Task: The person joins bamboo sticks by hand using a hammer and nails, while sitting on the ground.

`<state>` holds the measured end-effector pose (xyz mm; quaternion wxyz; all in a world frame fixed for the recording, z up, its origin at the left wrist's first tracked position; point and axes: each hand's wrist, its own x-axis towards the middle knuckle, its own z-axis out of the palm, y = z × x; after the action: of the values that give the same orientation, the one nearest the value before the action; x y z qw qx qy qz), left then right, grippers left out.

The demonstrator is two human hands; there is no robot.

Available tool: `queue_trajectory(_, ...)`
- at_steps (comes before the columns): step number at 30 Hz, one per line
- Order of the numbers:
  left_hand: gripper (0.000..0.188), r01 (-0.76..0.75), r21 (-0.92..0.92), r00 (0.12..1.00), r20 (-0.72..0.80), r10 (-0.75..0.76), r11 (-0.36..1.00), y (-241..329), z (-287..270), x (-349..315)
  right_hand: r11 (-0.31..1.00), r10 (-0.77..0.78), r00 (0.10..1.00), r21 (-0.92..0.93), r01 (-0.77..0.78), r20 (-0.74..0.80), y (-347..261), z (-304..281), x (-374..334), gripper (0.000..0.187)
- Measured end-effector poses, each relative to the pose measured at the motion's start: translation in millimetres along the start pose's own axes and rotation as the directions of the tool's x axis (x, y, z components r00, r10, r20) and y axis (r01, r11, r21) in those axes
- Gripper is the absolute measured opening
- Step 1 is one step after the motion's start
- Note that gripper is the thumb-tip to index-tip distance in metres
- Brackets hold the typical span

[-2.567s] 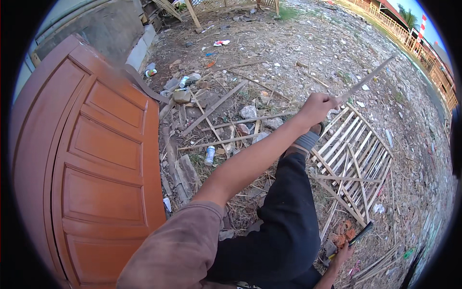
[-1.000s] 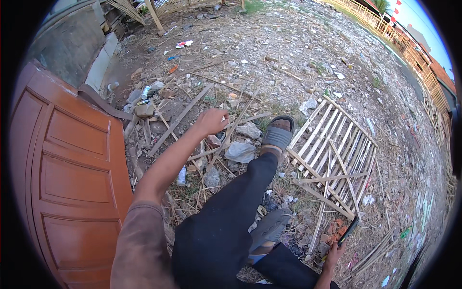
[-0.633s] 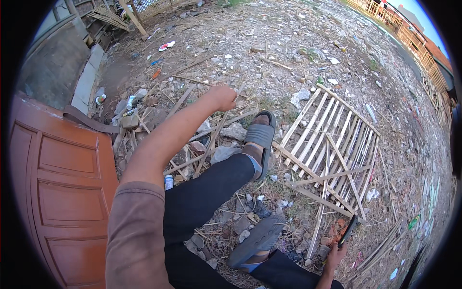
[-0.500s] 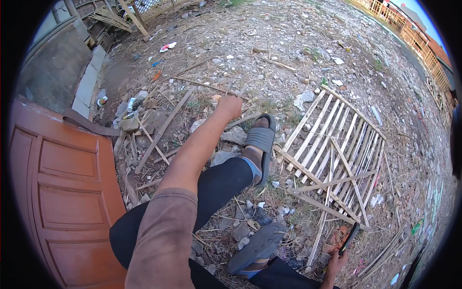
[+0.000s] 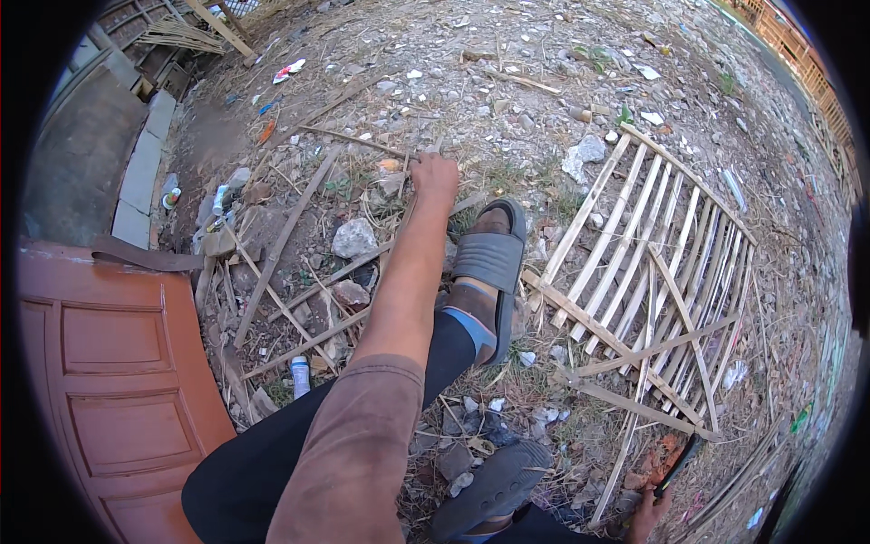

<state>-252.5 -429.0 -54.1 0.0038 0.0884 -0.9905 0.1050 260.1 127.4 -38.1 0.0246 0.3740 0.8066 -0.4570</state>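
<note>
Closest to you, your right hand (image 5: 647,514) has its fingers wrapped around the lower end of a narrow black tool (image 5: 678,467); its working end is too dark to make out. A grey rubber slide sandal (image 5: 488,258) on your raised foot sits farther out, between your left arm and a pale lattice panel of wooden slats (image 5: 684,336) lying on the ground.

Beyond, your left hand (image 5: 435,177) is lowered over a thin, weathered wooden slat (image 5: 438,143), which pokes out past the knuckles. Its fingers look curled, but their tips are hidden, so you can't tell whether they grip it.

The step in hand appears to be taking hold of that slat; the next move calls for a sure grip and clearance past your foot. Stony, littered ground (image 5: 507,100) spreads farther out.
</note>
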Motion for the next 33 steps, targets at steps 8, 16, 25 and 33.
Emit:
queue_trajectory(8,0.010,-0.418,0.074,0.683,-0.631,0.367,0.905,-50,-72,-9,0.978,-0.205,0.974,0.008,0.206,-0.099,17,6,10,0.011)
queue_trajectory(16,0.025,-0.532,-0.553,0.701,-0.713,-0.034,0.642,-43,-336,-51,0.972,-0.235,0.964,-0.043,0.231,-0.124,-38,11,-14,0.013)
queue_trajectory(25,0.018,-0.555,-0.754,0.815,-0.578,-0.047,-0.352,8,-455,-133,0.969,-0.247,0.910,-0.082,0.233,-0.333,-53,2,-28,0.032)
queue_trajectory(33,0.016,-0.298,-0.817,0.875,-0.440,0.200,-0.493,87,-435,-233,0.973,-0.226,0.920,-0.034,0.227,-0.318,-24,-5,-11,0.045)
